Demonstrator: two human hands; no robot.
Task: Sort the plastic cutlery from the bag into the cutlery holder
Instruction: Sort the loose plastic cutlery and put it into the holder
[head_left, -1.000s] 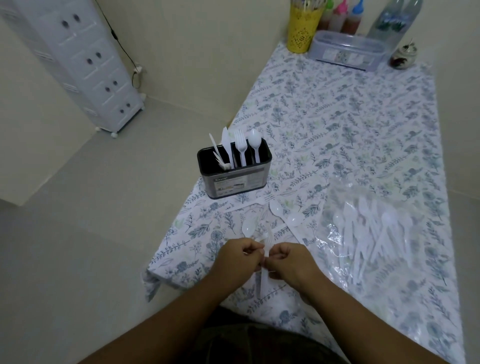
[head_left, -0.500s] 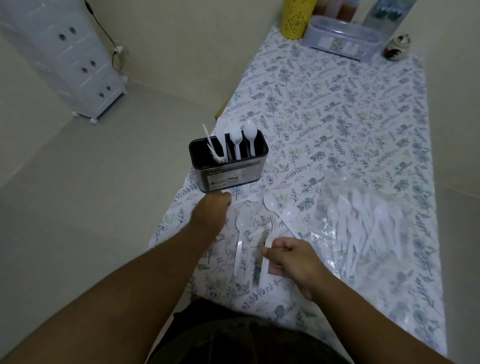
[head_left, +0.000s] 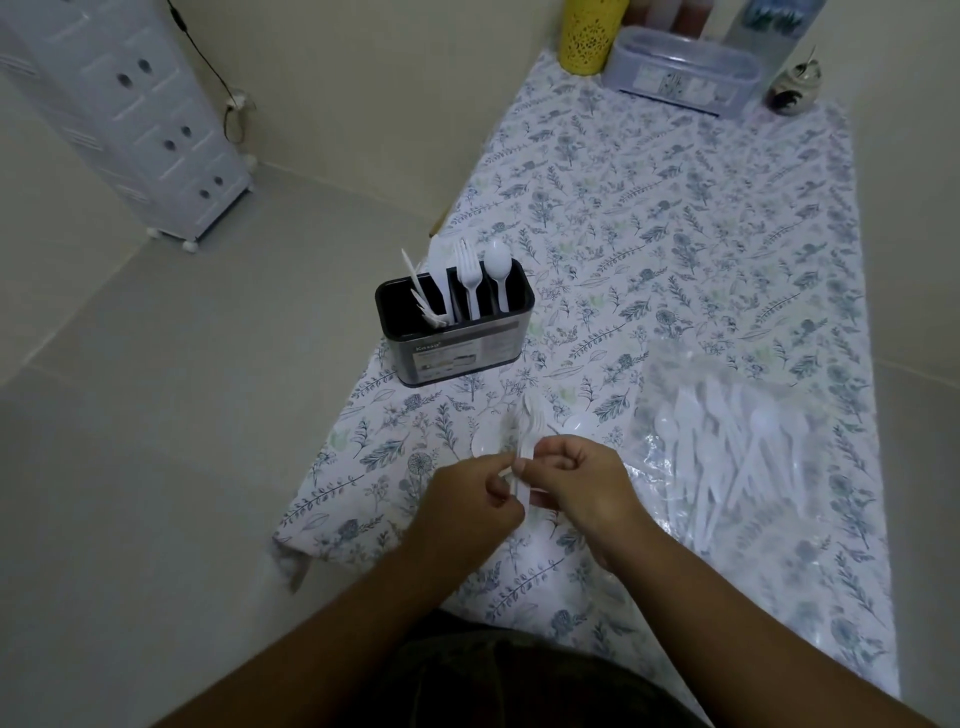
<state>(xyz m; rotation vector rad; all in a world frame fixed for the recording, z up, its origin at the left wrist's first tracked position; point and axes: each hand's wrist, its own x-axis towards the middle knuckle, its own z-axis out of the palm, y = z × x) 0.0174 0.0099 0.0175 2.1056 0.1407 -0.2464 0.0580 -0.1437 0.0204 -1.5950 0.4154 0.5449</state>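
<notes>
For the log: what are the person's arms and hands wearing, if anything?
Nothing shows on them. The left hand and right hand are bare, with no gloves, rings, watch or bands visible. Both forearms are uncovered right down to the frame's lower edge, so no sleeves appear. Only a dark garment shows between the arms.

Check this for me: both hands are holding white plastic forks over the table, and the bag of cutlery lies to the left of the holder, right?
Not quite. The head view shows the bag lying to the right of the holder, nearer the person. The rest stands: the left hand and right hand together hold white plastic forks over the table.
</notes>
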